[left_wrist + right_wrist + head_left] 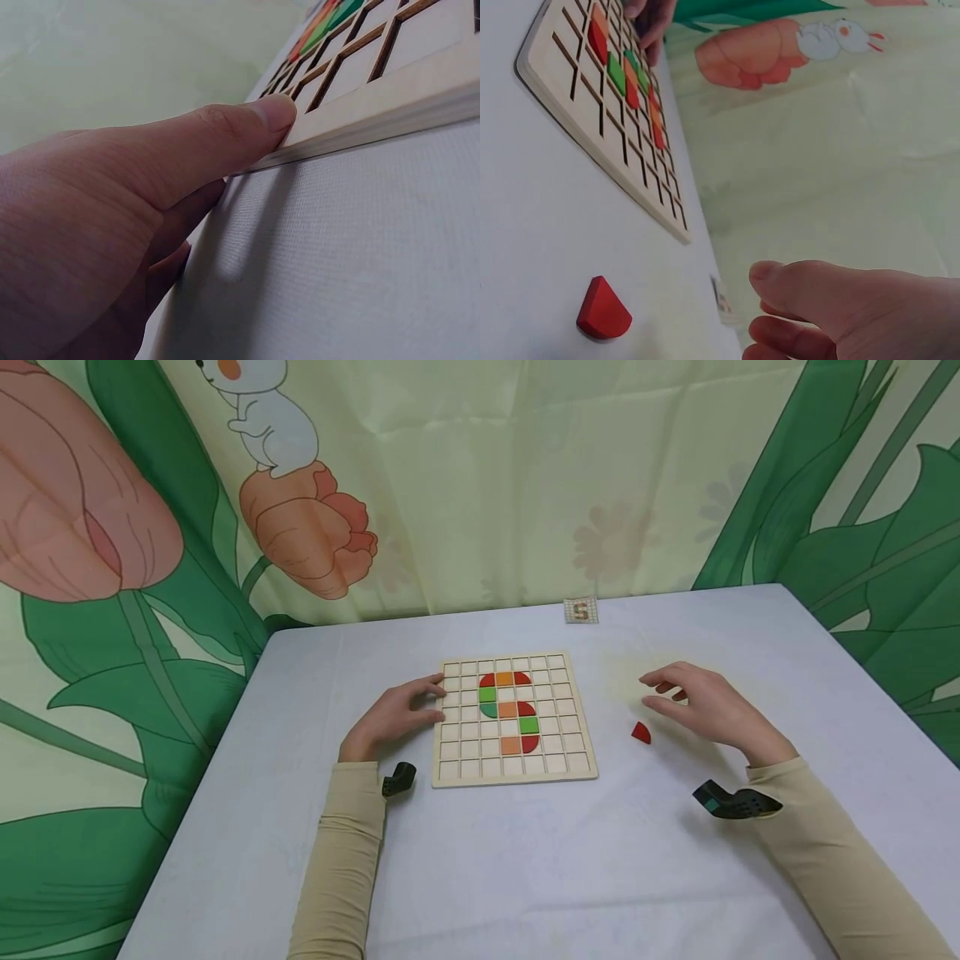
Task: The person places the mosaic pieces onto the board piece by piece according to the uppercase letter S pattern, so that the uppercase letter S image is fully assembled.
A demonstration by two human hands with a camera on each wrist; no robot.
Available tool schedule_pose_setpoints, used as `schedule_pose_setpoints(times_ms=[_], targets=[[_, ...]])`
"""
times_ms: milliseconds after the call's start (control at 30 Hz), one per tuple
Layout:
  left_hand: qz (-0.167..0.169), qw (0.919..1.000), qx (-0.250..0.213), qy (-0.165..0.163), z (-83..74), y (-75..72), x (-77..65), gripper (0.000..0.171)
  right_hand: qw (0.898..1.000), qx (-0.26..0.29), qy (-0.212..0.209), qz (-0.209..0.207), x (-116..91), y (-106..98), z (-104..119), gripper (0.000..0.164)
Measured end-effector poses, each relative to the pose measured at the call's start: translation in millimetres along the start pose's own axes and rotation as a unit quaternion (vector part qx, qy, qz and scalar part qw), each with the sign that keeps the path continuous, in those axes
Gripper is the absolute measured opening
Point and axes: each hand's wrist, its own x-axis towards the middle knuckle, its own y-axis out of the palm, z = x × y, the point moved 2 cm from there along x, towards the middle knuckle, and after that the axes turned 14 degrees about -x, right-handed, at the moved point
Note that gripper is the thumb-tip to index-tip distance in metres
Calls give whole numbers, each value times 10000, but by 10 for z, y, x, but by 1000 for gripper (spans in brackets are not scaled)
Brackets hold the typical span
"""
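Note:
A square wooden grid board [555, 764] lies on the table, with red, orange and green pieces set in its cells in an S-like shape. At its left edge is my left hand [393, 714]; in the left wrist view the thumb [277, 112] rests on the wooden rim, with the other fingers partly hidden below. My right hand [701, 702] is held above the table to the right of the board, fingers slightly bent and nothing between them. Below its fingertips lies a loose red quarter-circle piece [641, 732], apart from the hand, also seen in the right wrist view.
A small card [581, 611] with an S-like pattern on a grid lies near the table's back edge. The table wears a white cloth [480, 868]. Behind it hangs a curtain [487, 485] printed with flowers and a white animal. Both wrists carry black devices [399, 779].

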Motion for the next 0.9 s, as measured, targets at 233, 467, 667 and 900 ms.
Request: schedule_pose_setpoints(times_ms=[233, 467, 667, 900], targets=[[12, 10000, -2, 26, 11, 2, -5, 36, 9995, -8, -302, 5, -23, -29, -63, 36], [5, 10000, 1, -1, 17, 2, 3, 37, 9980, 47, -513, 360, -39, 35, -114, 36], [12, 10000, 31, 22, 26, 3, 8, 37, 9958, 126, -651, 630, -35, 123, -137, 32], [5, 10000, 28, 79, 26, 0, 7, 36, 9932, 47, -830, 820, 1, 230, -117, 27]])
